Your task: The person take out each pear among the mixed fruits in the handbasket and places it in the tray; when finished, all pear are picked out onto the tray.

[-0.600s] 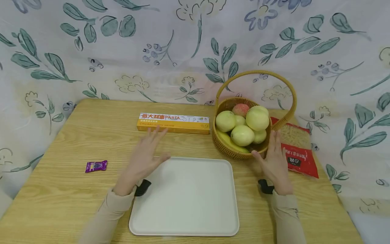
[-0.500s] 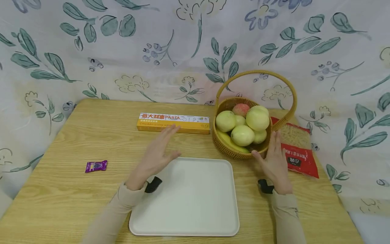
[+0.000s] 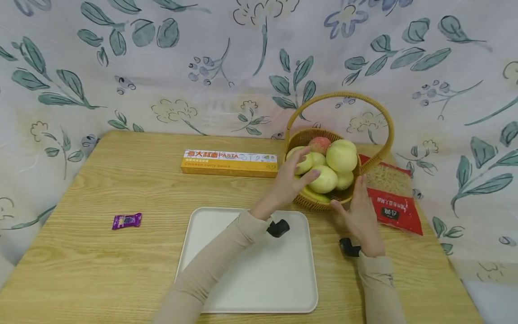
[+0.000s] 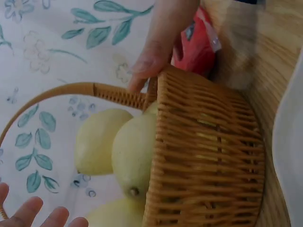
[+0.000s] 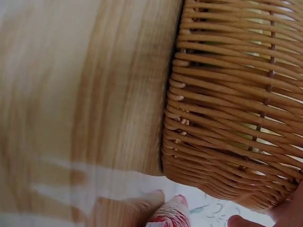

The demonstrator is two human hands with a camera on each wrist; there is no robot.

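Note:
A wicker basket [image 3: 309, 204] with a tall arched handle stands at the back right of the table. It holds several pale green fruits [image 3: 341, 156], a reddish fruit [image 3: 320, 145] and something long and yellow, partly covered. My left hand [image 3: 288, 182] is over the basket's left front, fingers spread and thumb apart, close to the fruits; contact is unclear. My right hand [image 3: 361, 220] touches the basket's right side, its fingers fairly straight. In the left wrist view, the right hand's thumb [image 4: 150, 61] lies at the rim near the handle's foot.
A white tray [image 3: 259, 283] lies in front, partly under my left forearm. Behind it is an orange and white pasta box [image 3: 228, 164]. A red bag of pasta [image 3: 394, 207] lies right of the basket. Far left is a small purple wrapped candy [image 3: 127, 221].
My left hand has moved right and away from me, from above the tray's left side to over the basket's fruits. My right hand has stayed at the basket's right side.

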